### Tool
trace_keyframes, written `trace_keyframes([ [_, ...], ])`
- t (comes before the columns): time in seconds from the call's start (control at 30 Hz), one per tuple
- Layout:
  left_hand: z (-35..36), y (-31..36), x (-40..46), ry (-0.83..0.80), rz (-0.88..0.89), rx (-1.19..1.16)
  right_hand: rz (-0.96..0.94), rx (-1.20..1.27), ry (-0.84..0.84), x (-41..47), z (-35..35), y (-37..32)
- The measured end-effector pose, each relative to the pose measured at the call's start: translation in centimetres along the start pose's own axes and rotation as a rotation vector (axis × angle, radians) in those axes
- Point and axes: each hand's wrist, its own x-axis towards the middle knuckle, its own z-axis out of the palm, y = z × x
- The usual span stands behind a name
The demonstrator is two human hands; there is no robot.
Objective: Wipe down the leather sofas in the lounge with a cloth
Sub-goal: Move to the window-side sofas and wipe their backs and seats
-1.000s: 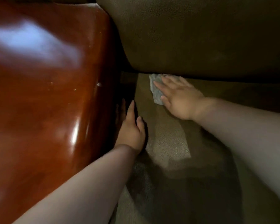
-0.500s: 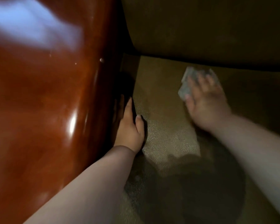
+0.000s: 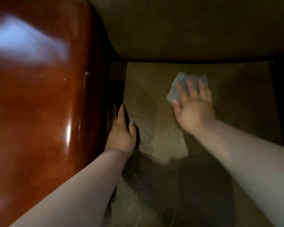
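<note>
Dim leather seat cushion [image 3: 156, 136], wiping step under way: your right hand [image 3: 193, 110] presses the grey cloth [image 3: 179, 86] flat with spread fingers near the backrest [image 3: 195, 30]. Left hand [image 3: 121, 131] rests open beside the glossy wooden armrest [image 3: 39, 95]; next, sweep toward the unwiped front, pressure even.

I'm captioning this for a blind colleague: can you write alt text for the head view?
A right hand presses a grey cloth flat on an olive leather sofa seat; the left hand rests beside a glossy reddish-brown armrest.

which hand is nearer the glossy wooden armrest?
Left. The left hand lies against the wooden armrest; the right hand presses the cloth mid-seat, well apart.
</note>
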Motion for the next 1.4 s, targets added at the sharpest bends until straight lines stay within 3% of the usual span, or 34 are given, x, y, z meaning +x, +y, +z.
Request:
trace_keyframes([
  [0.1, -0.9, 1.1, -1.4, -0.099, -0.115, 0.070, -0.340, 0.074, 0.104, -7.3, 0.3, -1.7],
  [0.2, -3.9, 2.7, -3.5, -0.275, -0.169, 0.259, -0.551, -0.023, -0.224, -12.0, -1.9, -0.2],
  [0.27, -6.8, 4.6, -5.0, -0.445, -0.126, 0.326, -0.406, -0.025, -0.358, -12.1, -4.5, 0.7],
  [0.4, -14.2, 9.9, -8.3, -0.646, -0.090, 0.382, -0.105, 0.149, -0.331, -11.7, -12.4, 1.6],
  [0.6, -24.4, 16.8, -10.9, -0.431, 0.082, 0.576, 0.026, 0.347, -0.174, -11.4, -24.7, 3.6],
  [0.8, -32.0, 22.3, -13.4, -0.365, 0.035, 0.593, 0.007, 0.497, -0.189, -14.6, -34.1, 4.3],
  [1.17, -37.0, 29.9, -13.5, -0.270, 0.133, 0.431, -0.075, 0.532, -0.026, -16.9, -42.9, 8.6],
  [1.4, -43.1, 30.4, -6.3, -0.054, 0.158, 0.282, -0.098, 0.470, -0.009, -14.5, -45.5, 6.8],
])
